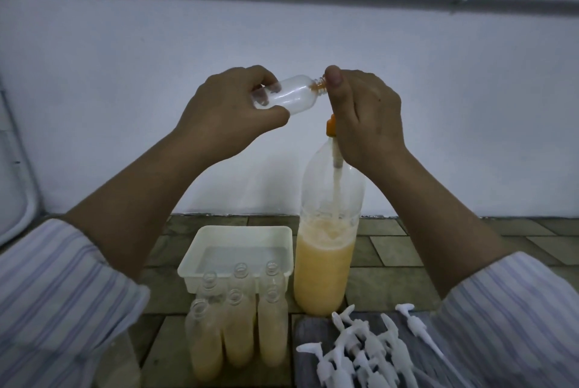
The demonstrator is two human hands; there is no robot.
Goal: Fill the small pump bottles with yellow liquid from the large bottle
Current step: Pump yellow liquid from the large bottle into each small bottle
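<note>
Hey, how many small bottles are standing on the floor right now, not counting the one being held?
6, beside the white tub, in two rows: back row; front row, filled with yellow liquid. None seem hidden.

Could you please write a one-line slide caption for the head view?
Left hand holds an empty small bottle sideways at the large bottle's orange pump, gripped by the right hand.

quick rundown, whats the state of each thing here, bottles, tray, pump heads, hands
small bottle: empty, tipped sideways, uncapped
large bottle: upright, about half full
filled bottles: upright, uncapped
tray: holds uncapped bottles
pump heads: loose, unattached
left hand: grips small bottle
right hand: on orange pump
</note>
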